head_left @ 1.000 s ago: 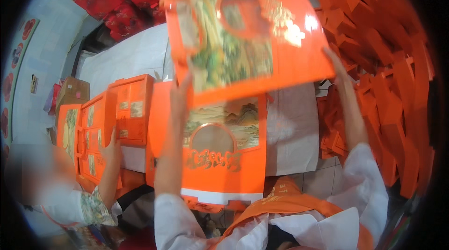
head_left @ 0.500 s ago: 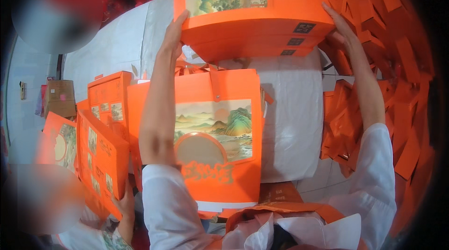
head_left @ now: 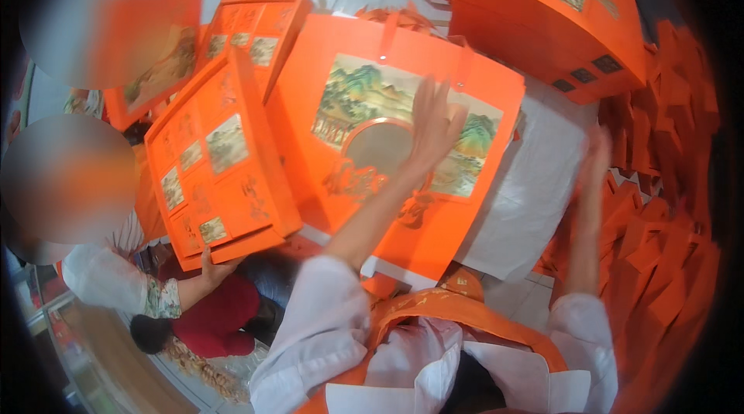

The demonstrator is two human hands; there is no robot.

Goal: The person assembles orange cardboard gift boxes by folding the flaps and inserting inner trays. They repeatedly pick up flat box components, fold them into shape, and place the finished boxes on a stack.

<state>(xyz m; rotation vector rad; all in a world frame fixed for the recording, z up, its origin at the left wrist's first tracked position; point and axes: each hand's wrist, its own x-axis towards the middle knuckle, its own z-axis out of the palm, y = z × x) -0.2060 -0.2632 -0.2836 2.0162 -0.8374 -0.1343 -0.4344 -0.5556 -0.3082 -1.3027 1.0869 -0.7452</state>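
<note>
Step in hand is prob. the handling of the flat bag [head_left: 364, 146], which lies picture side up on the white cover [head_left: 535, 181]. The person's L hand [head_left: 436, 123] is over the R part of the flat bag's landscape, fingers extended & thumb out, grasping nothing; can't tell if the fingertips touch. R hand [head_left: 594, 158] is off to the flat bag's R, w/ nothing seen in it; too blurred to tell how its fingers are set. An opened-out bag [head_left: 535, 30] is past the flat bag's upper R corner, apart from both hands. L of the flat bag, a co-worker's hand [head_left: 213, 273] holds the lower edge of a shallow box [head_left: 225, 158]. An orange pile [head_left: 635, 282] fills the area R of the flat bag. Any lift of the flat bag would call for fingers closing on its edges or its handle ribbons [head_left: 399, 20].
</note>
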